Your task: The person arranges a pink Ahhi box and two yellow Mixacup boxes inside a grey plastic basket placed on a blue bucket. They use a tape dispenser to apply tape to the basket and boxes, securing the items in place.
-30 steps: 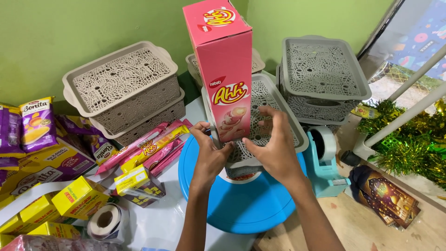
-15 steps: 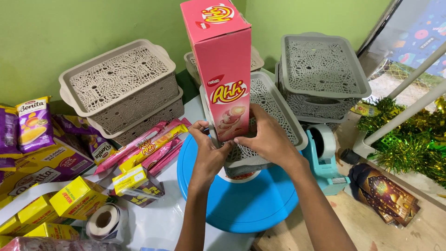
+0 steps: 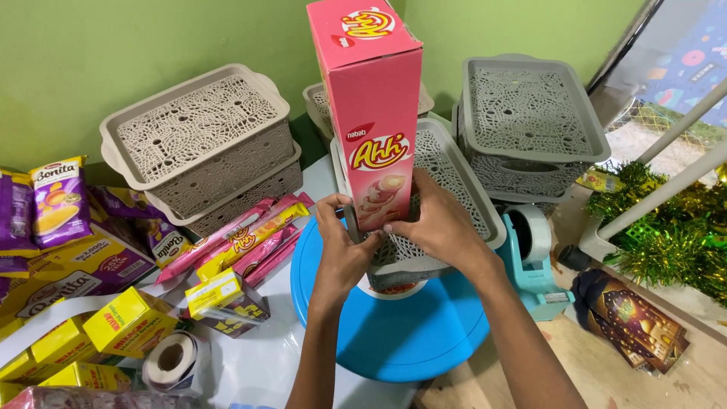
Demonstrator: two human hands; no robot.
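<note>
A tall pink snack box (image 3: 372,98) stands upright at the near rim of a grey lattice basket (image 3: 462,197). My left hand (image 3: 341,246) grips its lower left edge and my right hand (image 3: 435,223) wraps its lower right side. The basket rests on a roll of tape (image 3: 390,289), which sits on a round blue turntable (image 3: 394,333).
Stacked grey lattice baskets (image 3: 201,144) stand at the back left and more of them (image 3: 530,121) at the back right. Pink wafer packs (image 3: 250,235), yellow boxes (image 3: 129,322) and purple snack bags (image 3: 57,201) lie on the left. A teal tape dispenser (image 3: 530,261) sits to the right, green tinsel (image 3: 666,235) beyond it.
Both hands have stayed on the foot of the pink box. The box has shifted slightly, still upright against the basket's near rim.
</note>
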